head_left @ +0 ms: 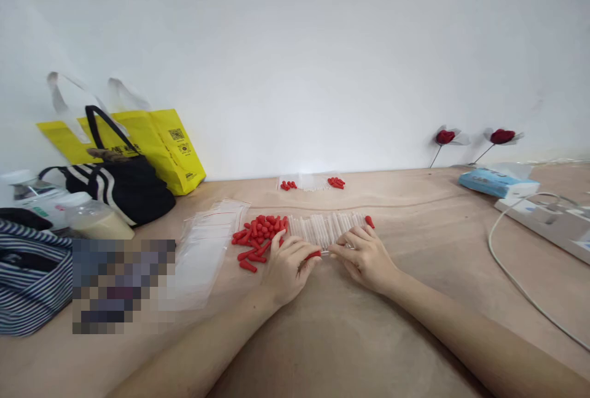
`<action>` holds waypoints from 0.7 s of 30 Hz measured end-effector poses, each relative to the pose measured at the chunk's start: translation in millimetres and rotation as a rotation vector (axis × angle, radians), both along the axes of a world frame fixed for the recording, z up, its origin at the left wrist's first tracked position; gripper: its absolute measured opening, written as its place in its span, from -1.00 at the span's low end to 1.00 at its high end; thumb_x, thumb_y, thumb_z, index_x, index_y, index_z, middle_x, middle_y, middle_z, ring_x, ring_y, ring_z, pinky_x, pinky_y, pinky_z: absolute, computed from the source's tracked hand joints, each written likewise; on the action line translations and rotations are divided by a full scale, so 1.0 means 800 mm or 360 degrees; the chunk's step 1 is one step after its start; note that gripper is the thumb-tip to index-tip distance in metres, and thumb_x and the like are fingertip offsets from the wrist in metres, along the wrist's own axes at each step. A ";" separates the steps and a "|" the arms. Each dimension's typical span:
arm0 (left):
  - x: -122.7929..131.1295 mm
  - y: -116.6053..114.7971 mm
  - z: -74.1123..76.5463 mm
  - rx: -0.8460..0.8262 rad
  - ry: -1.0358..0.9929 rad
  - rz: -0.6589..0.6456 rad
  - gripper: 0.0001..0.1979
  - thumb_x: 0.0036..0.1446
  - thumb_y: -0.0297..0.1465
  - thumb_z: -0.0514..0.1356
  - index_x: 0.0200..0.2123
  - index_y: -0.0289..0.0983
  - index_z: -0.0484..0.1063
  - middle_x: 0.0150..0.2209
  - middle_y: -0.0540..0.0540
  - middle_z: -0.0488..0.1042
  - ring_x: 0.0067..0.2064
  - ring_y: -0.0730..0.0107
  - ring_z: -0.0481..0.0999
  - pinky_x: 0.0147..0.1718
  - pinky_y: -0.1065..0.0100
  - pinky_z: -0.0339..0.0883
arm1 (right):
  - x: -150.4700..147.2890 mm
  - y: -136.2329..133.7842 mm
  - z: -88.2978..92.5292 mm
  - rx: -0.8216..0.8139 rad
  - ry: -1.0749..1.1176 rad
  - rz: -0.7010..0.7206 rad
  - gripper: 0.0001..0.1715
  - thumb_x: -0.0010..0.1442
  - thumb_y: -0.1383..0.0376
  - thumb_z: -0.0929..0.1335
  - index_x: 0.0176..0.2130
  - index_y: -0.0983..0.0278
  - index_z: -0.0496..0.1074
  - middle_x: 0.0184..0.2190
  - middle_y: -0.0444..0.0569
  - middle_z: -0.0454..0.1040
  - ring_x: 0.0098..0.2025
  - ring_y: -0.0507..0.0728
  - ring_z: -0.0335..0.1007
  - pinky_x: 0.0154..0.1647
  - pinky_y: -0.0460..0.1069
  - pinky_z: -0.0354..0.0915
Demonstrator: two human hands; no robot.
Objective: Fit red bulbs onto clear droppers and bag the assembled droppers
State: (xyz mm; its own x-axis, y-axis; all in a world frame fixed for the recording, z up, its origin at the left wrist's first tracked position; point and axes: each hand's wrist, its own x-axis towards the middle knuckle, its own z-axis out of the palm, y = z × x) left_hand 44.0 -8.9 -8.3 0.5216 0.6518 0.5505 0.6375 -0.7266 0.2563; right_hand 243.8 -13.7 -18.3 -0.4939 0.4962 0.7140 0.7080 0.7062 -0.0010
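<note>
My left hand (286,266) is closed around a red rubber dropper bulb (313,255), with its tip pointing right. My right hand (371,260) pinches a thin clear dropper tube (325,252) whose end meets or nearly meets that bulb; the exact contact is too small to tell. Just beyond both hands lies a row of clear tubes (318,229), side by side. A heap of loose red bulbs (262,229) spreads to the left of my left hand. One red bulb (370,222) sits at the right end of the row.
Clear zip bags (198,263) lie at left. Another clear bag (311,182) with red bulbs is near the wall. Yellow (179,158) and black (138,189) bags and a jar (99,220) stand left. At right are a tissue pack (498,183), power strip (553,226) and cable (511,275).
</note>
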 end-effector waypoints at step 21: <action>-0.006 0.007 -0.004 -0.0014 0.0022 -0.0002 -0.79 0.01 -0.43 0.13 -0.22 -0.21 0.38 -0.21 -0.08 0.40 -0.15 0.27 0.36 -0.06 0.11 0.12 | 0.077 0.059 -0.040 -0.0667 0.0565 -0.1174 -0.73 -0.03 0.46 0.19 -0.34 0.37 0.42 -0.41 0.09 0.44 -0.39 0.11 0.35 -0.32 -0.06 0.19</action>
